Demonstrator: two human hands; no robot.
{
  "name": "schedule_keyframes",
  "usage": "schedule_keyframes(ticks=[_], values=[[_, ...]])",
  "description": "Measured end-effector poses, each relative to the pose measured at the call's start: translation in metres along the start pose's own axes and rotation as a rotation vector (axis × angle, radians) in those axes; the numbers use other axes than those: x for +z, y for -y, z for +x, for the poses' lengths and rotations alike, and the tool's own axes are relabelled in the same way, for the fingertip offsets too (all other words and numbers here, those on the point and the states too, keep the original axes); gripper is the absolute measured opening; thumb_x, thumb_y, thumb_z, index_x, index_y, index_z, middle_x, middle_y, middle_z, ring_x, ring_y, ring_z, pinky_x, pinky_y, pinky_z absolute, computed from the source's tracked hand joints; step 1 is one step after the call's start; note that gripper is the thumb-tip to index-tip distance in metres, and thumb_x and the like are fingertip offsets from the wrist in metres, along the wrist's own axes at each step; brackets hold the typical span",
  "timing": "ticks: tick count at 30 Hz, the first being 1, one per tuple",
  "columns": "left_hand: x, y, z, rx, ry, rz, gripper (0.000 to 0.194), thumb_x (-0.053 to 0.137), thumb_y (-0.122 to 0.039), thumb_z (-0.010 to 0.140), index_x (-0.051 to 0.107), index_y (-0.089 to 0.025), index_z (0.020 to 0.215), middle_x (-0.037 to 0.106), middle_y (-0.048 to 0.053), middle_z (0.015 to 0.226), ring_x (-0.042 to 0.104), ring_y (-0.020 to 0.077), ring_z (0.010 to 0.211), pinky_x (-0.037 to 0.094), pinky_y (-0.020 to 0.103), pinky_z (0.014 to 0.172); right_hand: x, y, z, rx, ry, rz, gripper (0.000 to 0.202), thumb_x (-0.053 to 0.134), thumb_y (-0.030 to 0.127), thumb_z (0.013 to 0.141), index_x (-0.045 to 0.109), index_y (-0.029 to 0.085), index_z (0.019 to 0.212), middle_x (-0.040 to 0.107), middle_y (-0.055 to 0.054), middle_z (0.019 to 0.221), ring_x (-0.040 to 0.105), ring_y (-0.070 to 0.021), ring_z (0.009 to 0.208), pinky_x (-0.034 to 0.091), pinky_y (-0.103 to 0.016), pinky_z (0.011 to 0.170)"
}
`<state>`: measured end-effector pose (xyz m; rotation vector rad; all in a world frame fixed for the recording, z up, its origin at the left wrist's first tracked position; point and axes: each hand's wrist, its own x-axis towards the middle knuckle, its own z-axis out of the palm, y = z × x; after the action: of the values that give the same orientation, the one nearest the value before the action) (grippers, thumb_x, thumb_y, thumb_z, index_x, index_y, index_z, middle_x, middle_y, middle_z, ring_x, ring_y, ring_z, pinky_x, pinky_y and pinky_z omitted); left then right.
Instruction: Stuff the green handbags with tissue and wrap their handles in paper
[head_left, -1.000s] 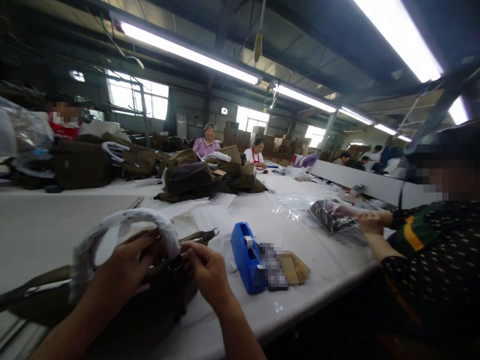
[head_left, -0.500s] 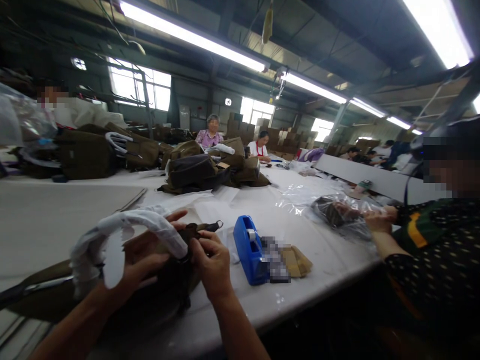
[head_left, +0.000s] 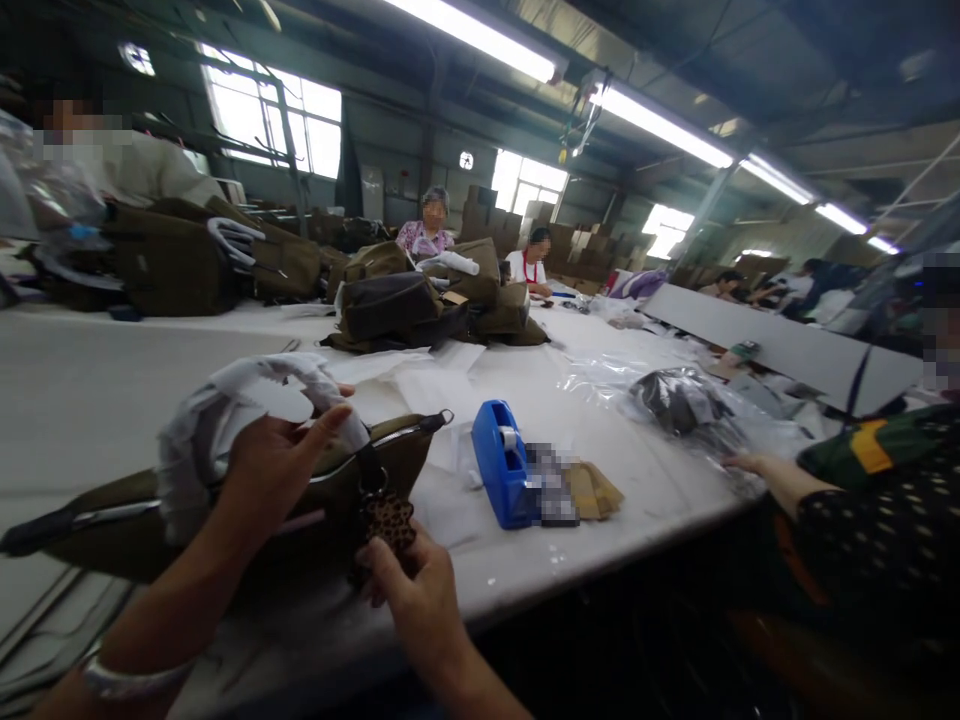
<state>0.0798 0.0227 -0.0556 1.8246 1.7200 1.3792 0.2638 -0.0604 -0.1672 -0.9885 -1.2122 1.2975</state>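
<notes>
An olive-green handbag (head_left: 409, 455) with silver zips lies on the table before me. White paper is wrapped around its arched handle (head_left: 199, 400). My left hand (head_left: 281, 455) reaches across the bag and is closed on the handle near its right end, the fingertips partly behind it. From a dark strap at that end hangs a leopard-print charm (head_left: 388, 520). Thumb and fingers of my right hand (head_left: 420, 580) pinch the charm's lower edge. The lower front of the bag is in shadow and partly hidden by my left forearm.
Right of the bag stands a blue tape dispenser (head_left: 495, 465), beside brown paper tags (head_left: 592, 490). Several olive bags (head_left: 397, 305) are piled farther back. At right, a co-worker's hand (head_left: 757, 468) is near a bag in clear plastic (head_left: 679, 400). Other people sit beyond.
My right hand has moved down from the handle's end to the charm, which now shows. The bag's right end is more exposed. The co-worker's hand has drawn back from the plastic-wrapped bag.
</notes>
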Motion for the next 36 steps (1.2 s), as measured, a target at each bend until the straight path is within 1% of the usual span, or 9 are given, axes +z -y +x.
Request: schedule_keyframes(ticks=[3,7,11,13,15,20,24,33,36], values=[[-0.002,-0.005,-0.002,0.031,-0.074,0.125,0.053,0.057,-0.073,0.092,0.074,-0.023,0.087,0.071,-0.004,0.061,0.073,0.0178,0.060,0.053,0.024,0.057,-0.014,0.000,-0.007,0.004,0.070,-0.046,0.046,0.071,0.054,0.102,0.076,0.018,0.073,0.071,-0.004,0.076,0.064,-0.0132,0.057,0.050,-0.024,0.057],[-0.005,-0.015,-0.018,0.057,-0.046,0.079,0.053,0.058,-0.067,0.096,0.072,-0.020,0.076,0.071,-0.003,0.067,0.068,0.0141,0.061,0.049,0.018,0.049,-0.025,-0.005,-0.007,-0.210,-0.235,-0.083,0.026,0.069,0.042,0.104,0.080,0.019,0.108,0.077,-0.010,0.108,0.076,-0.0203,0.089,0.063,-0.029,0.075],[0.001,-0.014,-0.039,0.161,0.276,-0.170,0.043,0.065,-0.054,0.100,0.081,-0.021,0.076,0.079,0.001,0.074,0.074,0.0153,0.069,0.061,0.020,0.064,-0.021,0.002,-0.002,-0.317,0.037,-0.183,0.048,0.073,0.022,0.096,0.074,0.027,0.144,0.064,-0.010,0.158,0.064,-0.0263,0.143,0.057,-0.041,0.117],[0.009,-0.006,-0.044,0.306,0.483,-0.196,0.030,0.069,-0.049,0.101,0.087,-0.026,0.092,0.087,0.004,0.105,0.082,0.0201,0.095,0.065,0.024,0.087,-0.020,0.007,0.002,-0.327,0.159,-0.203,0.038,0.071,0.020,0.097,0.080,0.028,0.133,0.068,-0.005,0.155,0.064,-0.0253,0.145,0.051,-0.043,0.124],[0.018,0.005,-0.043,0.445,0.569,-0.102,0.028,0.069,-0.048,0.100,0.088,-0.031,0.113,0.079,0.005,0.142,0.079,0.0267,0.123,0.064,0.030,0.104,-0.025,0.007,0.006,-0.326,0.175,-0.241,0.027,0.068,0.019,0.099,0.085,0.028,0.117,0.075,-0.003,0.144,0.070,-0.0240,0.137,0.054,-0.041,0.121],[0.028,0.025,-0.028,0.499,0.369,0.023,0.039,0.060,-0.050,0.105,0.082,-0.031,0.130,0.073,0.004,0.152,0.074,0.0274,0.133,0.055,0.037,0.121,-0.067,-0.012,0.023,-0.284,-0.131,-0.596,0.034,0.060,0.013,0.102,0.083,0.025,0.122,0.082,-0.007,0.120,0.077,-0.0218,0.112,0.063,-0.032,0.097],[0.026,0.027,-0.025,0.391,0.259,-0.073,0.035,0.066,-0.050,0.104,0.081,-0.032,0.129,0.080,0.001,0.137,0.077,0.0241,0.126,0.054,0.035,0.121,-0.095,-0.029,0.042,-0.147,-0.187,-1.037,0.038,0.066,0.008,0.099,0.081,0.024,0.130,0.078,-0.010,0.124,0.073,-0.0262,0.116,0.059,-0.036,0.102],[0.028,0.030,-0.032,0.336,0.260,-0.156,0.034,0.068,-0.055,0.102,0.085,-0.032,0.120,0.083,0.001,0.131,0.078,0.0238,0.124,0.057,0.032,0.116,-0.086,-0.036,0.073,-0.134,-0.114,-1.177,0.024,0.071,0.011,0.101,0.086,0.028,0.109,0.074,-0.005,0.134,0.074,-0.0216,0.104,0.059,-0.031,0.091],[0.029,0.033,-0.030,0.327,0.245,-0.165,0.034,0.069,-0.057,0.102,0.085,-0.033,0.121,0.082,0.001,0.133,0.078,0.0229,0.123,0.057,0.031,0.117,-0.079,-0.033,0.073,-0.156,-0.094,-1.191,0.039,0.075,0.013,0.099,0.078,0.031,0.134,0.070,-0.005,0.148,0.074,-0.0227,0.113,0.060,-0.032,0.094]])
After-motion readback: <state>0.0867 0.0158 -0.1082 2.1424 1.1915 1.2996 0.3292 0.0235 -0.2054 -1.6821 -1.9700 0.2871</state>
